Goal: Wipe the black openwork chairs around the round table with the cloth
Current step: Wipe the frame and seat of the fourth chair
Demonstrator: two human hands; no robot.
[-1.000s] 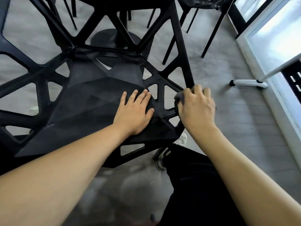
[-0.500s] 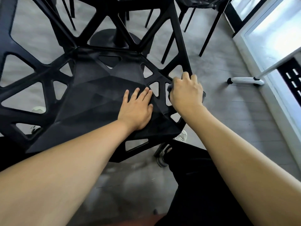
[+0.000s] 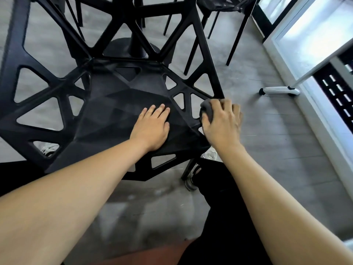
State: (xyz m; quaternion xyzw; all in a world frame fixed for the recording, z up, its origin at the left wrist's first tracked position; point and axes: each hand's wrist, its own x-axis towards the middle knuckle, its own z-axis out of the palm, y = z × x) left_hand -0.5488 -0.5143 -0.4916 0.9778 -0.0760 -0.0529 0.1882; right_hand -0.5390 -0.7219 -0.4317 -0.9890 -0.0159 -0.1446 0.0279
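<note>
Left hand (image 3: 152, 127) lying flat, fingers spread, steadying black openwork plastic chair (image 3: 107, 111); right hand (image 3: 221, 123) gripping bunched dark grey cloth (image 3: 207, 109), rubbing seat's right edge.

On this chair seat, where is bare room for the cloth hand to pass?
Free: the seat left of the flat left hand, up to the backrest struts. Crowded: the right edge, where the right hand grips the cloth beside the left hand.

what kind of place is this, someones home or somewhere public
Probably a public seating area, such as a cafe or canteen, though that is a guess. Matching black openwork chairs stand around a pedestal table base on a grey floor, beside large white-framed glazing.
</note>
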